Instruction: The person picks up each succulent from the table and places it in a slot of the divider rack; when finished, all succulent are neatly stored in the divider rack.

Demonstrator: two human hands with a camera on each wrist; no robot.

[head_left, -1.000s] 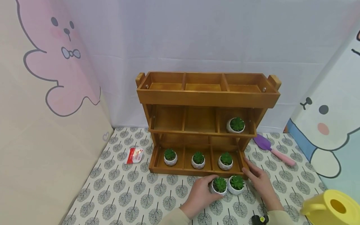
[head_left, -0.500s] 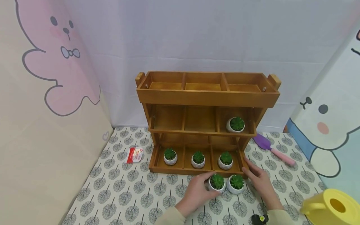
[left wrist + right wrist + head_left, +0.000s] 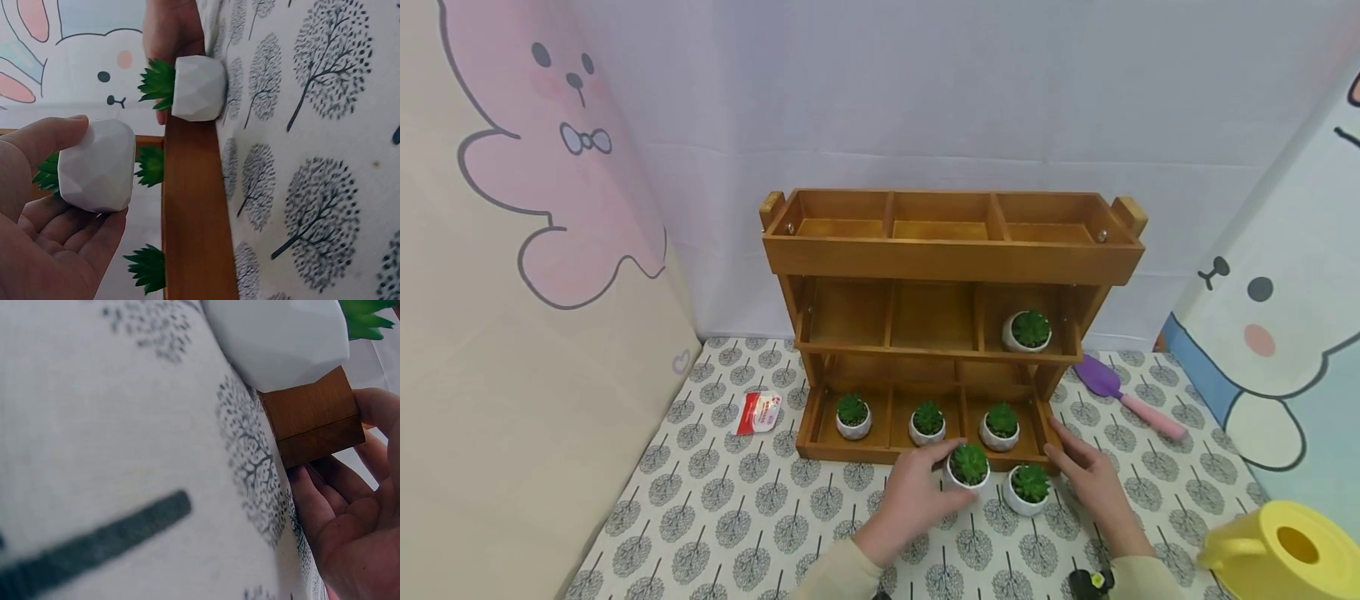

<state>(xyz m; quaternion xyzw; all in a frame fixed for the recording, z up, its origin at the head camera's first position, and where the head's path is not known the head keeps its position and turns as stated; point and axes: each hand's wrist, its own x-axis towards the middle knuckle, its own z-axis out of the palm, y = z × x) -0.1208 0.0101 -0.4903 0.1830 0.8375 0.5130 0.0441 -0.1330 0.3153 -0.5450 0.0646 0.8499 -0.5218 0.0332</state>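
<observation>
The pot (image 3: 98, 164), likely light and rigid, is being side-pinched by the left hand (image 3: 913, 493), the shelf (image 3: 857, 454) touched by the seemingly spread right hand (image 3: 1092, 483).

In the left wrist view, your left hand (image 3: 50, 244) and its white pot (image 3: 97, 165) hide part of the plant (image 3: 47, 175). Left of that hand, the packet (image 3: 758, 412) has print too small to read; right of your right hand (image 3: 1090, 487), the head view's edge crops the yellow container (image 3: 1273, 546).

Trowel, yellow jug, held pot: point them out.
Trowel (image 3: 1133, 404): head view, pink handle near the blade.
Yellow jug (image 3: 1273, 572): head view, side of the body.
Held pot (image 3: 97, 165): left wrist view, white side wall.
</observation>
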